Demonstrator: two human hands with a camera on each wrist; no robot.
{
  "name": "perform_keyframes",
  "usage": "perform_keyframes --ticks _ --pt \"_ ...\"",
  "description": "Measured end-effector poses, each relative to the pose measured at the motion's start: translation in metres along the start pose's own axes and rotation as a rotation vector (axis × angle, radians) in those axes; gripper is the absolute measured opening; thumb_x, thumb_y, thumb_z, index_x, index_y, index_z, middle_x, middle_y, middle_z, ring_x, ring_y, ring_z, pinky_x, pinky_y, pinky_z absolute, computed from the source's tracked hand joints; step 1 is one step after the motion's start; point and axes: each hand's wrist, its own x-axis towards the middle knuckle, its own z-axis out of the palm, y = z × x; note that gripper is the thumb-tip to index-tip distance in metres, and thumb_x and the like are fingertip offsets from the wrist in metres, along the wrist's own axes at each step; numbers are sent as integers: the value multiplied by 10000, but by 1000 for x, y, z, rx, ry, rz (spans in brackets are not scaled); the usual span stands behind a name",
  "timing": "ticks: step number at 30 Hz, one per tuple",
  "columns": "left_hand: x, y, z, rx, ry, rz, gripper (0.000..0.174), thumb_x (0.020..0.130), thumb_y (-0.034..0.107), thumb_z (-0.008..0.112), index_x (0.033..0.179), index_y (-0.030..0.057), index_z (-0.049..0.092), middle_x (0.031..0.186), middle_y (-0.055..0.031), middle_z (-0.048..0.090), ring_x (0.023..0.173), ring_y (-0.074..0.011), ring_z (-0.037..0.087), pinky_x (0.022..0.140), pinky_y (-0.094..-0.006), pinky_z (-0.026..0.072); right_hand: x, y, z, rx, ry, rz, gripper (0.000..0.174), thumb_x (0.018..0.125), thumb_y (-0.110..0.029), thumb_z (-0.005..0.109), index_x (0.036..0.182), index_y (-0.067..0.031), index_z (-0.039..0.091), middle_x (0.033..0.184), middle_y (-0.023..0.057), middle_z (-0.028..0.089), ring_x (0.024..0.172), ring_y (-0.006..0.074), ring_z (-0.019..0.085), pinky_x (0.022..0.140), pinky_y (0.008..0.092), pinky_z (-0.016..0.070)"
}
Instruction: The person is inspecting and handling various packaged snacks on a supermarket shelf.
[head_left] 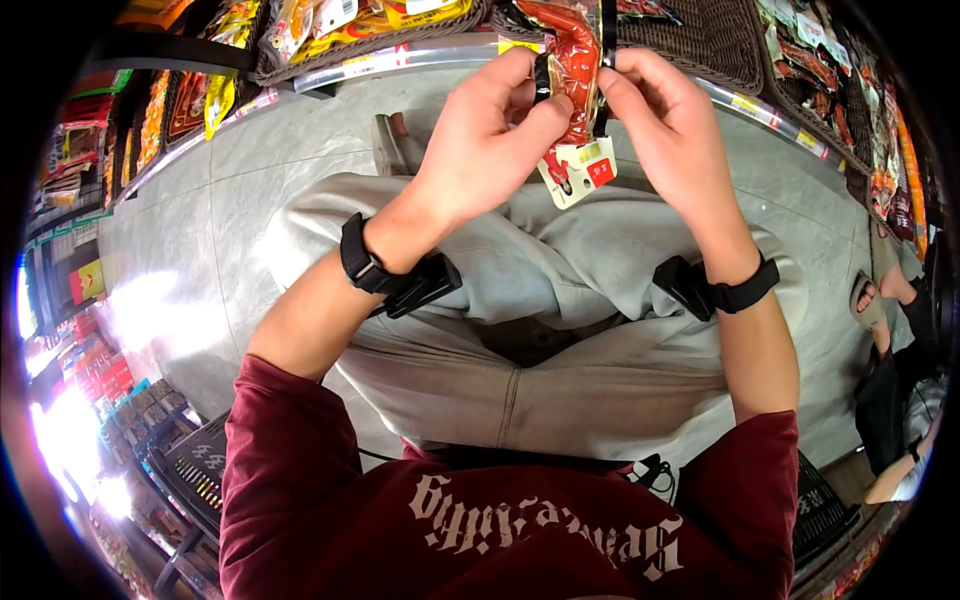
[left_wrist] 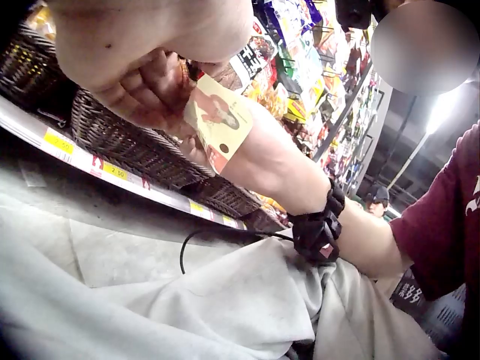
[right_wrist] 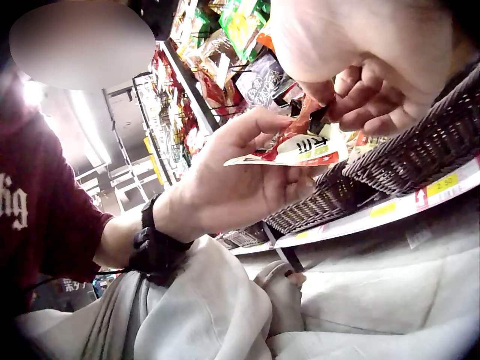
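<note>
Pinching red snack packet from both sides with fingers of left hand and right hand, close before wicker baskets.

- The packet sat between my hands, my left hand on its left and my right hand on its right, both pinching it above my lap.
- The shelf rail ran just beyond my hands, and a basket stood on the shelf behind it.
- The floor lay between the shelf and my knees.
- A crate stood on the floor behind me to my left.
- Someone's foot rested on the floor far to my right.
</note>
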Motion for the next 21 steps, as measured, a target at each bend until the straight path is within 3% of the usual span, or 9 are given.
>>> perform_keyframes --ticks 3,11,13,21 --pt "0 -3 0 -11 6 18 170 1025 83 639 1141 -36 606 975 -60 725 855 -71 659 734 -263 539 2 5 4 129 133 -73 134 999 -127 694 1065 -12 713 877 26 726 763 86 644 704 261 518" --pt "1 -1 1 -49 38 -12 187 1039 56 618 1193 -46 589 1026 -75 737 901 -87 669 788 -269 553 3 0 0 114 120 -87 121 992 -117 702 1067 -23 720 883 19 725 768 79 644 701 254 515" --pt "2 1 -4 42 -2 -83 276 1074 72 587 1327 -37 586 1135 -73 726 1006 -101 668 906 -274 546 3 -1 -2 106 112 -89 118 990 -114 703 1067 -26 721 885 17 724 769 78 644 700 252 515" --pt "2 -1 -2 -12 -10 -28 343 1055 32 580 1391 -30 547 1196 -102 722 1079 -135 673 968 -300 534 -1 -5 -2 52 39 -76 110 984 -105 710 1069 -36 727 890 11 723 773 72 644 697 245 513"
